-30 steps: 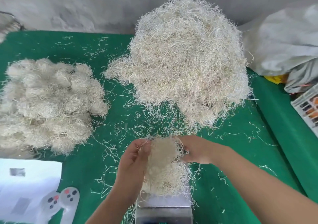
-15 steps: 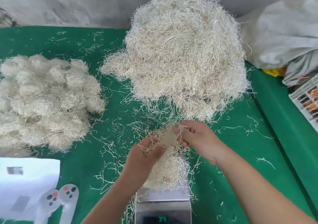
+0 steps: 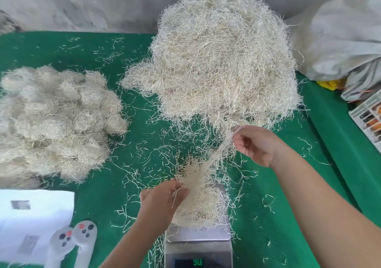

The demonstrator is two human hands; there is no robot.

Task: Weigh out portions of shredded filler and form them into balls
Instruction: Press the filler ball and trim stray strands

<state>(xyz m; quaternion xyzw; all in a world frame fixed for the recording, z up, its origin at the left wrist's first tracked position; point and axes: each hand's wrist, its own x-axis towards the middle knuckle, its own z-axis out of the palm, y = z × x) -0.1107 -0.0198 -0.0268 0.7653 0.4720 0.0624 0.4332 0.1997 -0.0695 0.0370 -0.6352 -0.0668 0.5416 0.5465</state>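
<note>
Both my hands pinch one stretched tuft (image 3: 214,156): left hand (image 3: 162,199) low, right hand (image 3: 255,144) higher. Its lower end meets the portion (image 3: 202,208) on the scale (image 3: 198,245).

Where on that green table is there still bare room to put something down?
The barest stretch of the green table lies along the wall, behind the formed balls and left of the big loose heap. Another lies right of the scale, under the right forearm, with stray strands. The strip between balls and heap is narrow and littered; around both hands it is crowded.

Single head-worn view, steeply forward and down, close over the green table (image 3: 86,47), wall behind.
</note>
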